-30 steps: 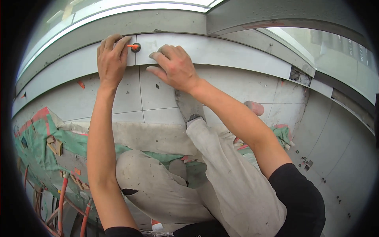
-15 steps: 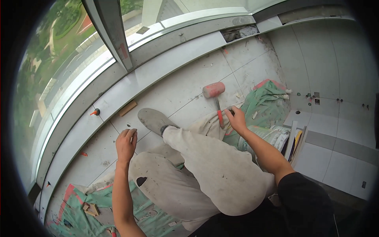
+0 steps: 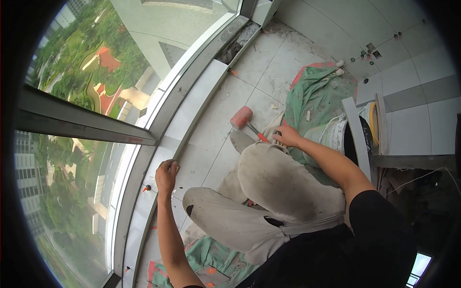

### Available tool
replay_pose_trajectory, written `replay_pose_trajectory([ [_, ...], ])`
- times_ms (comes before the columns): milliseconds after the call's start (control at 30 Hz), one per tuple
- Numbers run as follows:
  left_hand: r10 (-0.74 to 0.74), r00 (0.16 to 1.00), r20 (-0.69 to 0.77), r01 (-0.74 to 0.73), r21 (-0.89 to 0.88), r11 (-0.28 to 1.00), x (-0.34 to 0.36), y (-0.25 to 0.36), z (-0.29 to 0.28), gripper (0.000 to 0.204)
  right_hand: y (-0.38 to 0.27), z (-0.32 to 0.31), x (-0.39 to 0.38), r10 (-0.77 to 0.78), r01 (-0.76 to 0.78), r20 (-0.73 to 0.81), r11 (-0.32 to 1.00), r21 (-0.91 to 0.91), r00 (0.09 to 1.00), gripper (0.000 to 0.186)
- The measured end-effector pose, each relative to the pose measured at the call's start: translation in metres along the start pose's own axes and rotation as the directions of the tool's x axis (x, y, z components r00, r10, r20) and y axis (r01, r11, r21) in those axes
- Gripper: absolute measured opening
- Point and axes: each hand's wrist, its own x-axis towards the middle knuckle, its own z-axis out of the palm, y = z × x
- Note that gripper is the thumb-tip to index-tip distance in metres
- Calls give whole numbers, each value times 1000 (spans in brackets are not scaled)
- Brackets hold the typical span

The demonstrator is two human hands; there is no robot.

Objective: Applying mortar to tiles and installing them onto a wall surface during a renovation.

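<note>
Pale tiled floor [image 3: 269, 62]. On it: mallet [image 3: 241, 117] mid-floor, green sheet [image 3: 312, 96] far right, white bucket [image 3: 331, 137] right, another green sheet [image 3: 211, 254] near.

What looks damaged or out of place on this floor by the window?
At the far end of the grey sill strip, a gap stands open with rubble in it, where the facing is missing. Dust and chips litter the floor tiles nearby. The rubber mallet lies on the tiles, its handle in the right hand.

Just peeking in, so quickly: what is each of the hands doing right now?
Left hand: curled shut, resting on the tile edge, holding nothing visible.
Right hand: closed on the mallet handle.
</note>
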Motion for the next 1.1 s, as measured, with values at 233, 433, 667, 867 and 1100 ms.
replay_pose_trajectory([
  [233,182,979,-88,-161,209,965,98,26,75,43,19,43,47,165,-119,205,968,-219,965,43],
  [433,259,966,-13,-227,436,871,157,28,115,48,16,40,101,127,-143,246,988,51,961,43],
  [667,193,981,-16,-156,522,839,175,41,120,50,-35,13,106,86,-170,275,939,300,958,33],
  [867,1,981,196,-117,581,805,172,74,88,46,-98,-39,70,115,-245,299,861,445,947,36],
  [1100,-422,727,542,257,355,899,88,139,26,40,-117,-134,47,357,-381,185,625,681,916,37],
])
